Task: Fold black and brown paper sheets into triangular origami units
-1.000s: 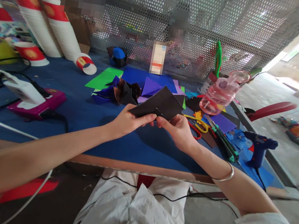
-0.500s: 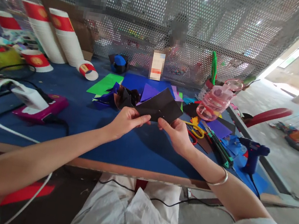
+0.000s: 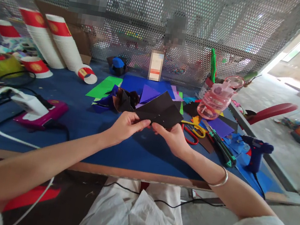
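Observation:
A folded piece of black paper (image 3: 160, 108) is held up over the blue table by both hands. My left hand (image 3: 127, 126) pinches its lower left edge, thumb on the near side. At the lower right edge, my right hand (image 3: 172, 135) grips the same paper, its thumb close to the left one. Just behind and left of the paper lies a crumpled dark blue and black paper piece (image 3: 117, 98). Purple paper (image 3: 149, 94) and green paper (image 3: 105, 86) rest beyond it. Red and yellow scissors (image 3: 195, 131) are right of my right hand.
Paper cup stacks (image 3: 50, 44) and a purple power strip (image 3: 43, 114) stand left. On the right are a pink bottle (image 3: 216, 100), a green cutter (image 3: 222, 149) and a blue glue gun (image 3: 257, 151). A perforated metal screen (image 3: 142, 23) rises behind the table.
The two thumbs have come closer together at the lower edge of the black paper, my right hand shifting slightly left. The view has shifted a little.

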{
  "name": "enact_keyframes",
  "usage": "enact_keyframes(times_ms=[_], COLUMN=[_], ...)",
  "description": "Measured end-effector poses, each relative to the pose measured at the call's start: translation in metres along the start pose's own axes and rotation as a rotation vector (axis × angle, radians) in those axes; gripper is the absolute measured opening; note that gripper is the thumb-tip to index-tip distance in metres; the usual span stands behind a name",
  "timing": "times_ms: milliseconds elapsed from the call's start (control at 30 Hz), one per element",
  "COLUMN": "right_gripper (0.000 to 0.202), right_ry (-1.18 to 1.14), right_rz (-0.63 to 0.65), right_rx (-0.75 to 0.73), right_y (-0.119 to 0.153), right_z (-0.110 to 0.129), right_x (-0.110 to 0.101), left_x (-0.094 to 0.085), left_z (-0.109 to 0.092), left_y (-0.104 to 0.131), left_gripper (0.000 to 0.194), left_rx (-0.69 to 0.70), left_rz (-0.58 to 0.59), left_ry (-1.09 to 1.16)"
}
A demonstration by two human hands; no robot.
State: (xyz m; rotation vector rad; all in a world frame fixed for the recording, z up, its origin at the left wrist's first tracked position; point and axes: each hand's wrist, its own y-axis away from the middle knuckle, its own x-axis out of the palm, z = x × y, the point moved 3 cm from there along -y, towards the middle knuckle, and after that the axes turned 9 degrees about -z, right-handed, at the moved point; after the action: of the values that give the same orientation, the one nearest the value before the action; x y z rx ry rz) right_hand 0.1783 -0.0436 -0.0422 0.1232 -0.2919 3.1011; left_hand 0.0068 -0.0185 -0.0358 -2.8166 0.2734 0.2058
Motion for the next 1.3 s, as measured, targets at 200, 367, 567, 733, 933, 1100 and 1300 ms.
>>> enact_keyframes(times_ms=[200, 367, 567, 733, 933, 1100, 1300], right_gripper=[0.03, 0.03, 0.032, 0.031, 0.03, 0.034, 0.042], right_ry=[-0.053, -0.044, -0.04, -0.058, -0.071, -0.043, -0.058], right_rz=[0.059, 0.068, 0.058, 0.032, 0.033, 0.037, 0.017], right_rx=[-0.009, -0.015, 0.008, 0.021, 0.012, 0.005, 0.05], right_y=[0.004, 0.005, 0.002, 0.0, -0.001, -0.003, -0.008], right_z=[0.003, 0.005, 0.006, 0.006, 0.005, 0.004, -0.001], right_x=[0.002, 0.002, -0.001, -0.004, -0.006, -0.009, -0.012], left_x=[0.003, 0.006, 0.006, 0.005, 0.003, 0.002, 0.002], left_z=[-0.007, -0.012, -0.012, -0.012, -0.013, -0.008, -0.01], left_y=[0.004, 0.005, 0.004, 0.005, 0.006, 0.005, 0.002], left_gripper=[0.035, 0.03, 0.03, 0.032, 0.033, 0.035, 0.032], left_rx=[0.011, 0.033, 0.034, 0.034, 0.043, 0.043, 0.035], left_rz=[0.057, 0.087, 0.085, 0.07, 0.061, 0.058, 0.033], left_ry=[0.02, 0.036, 0.05, 0.039, 0.018, -0.03, -0.02])
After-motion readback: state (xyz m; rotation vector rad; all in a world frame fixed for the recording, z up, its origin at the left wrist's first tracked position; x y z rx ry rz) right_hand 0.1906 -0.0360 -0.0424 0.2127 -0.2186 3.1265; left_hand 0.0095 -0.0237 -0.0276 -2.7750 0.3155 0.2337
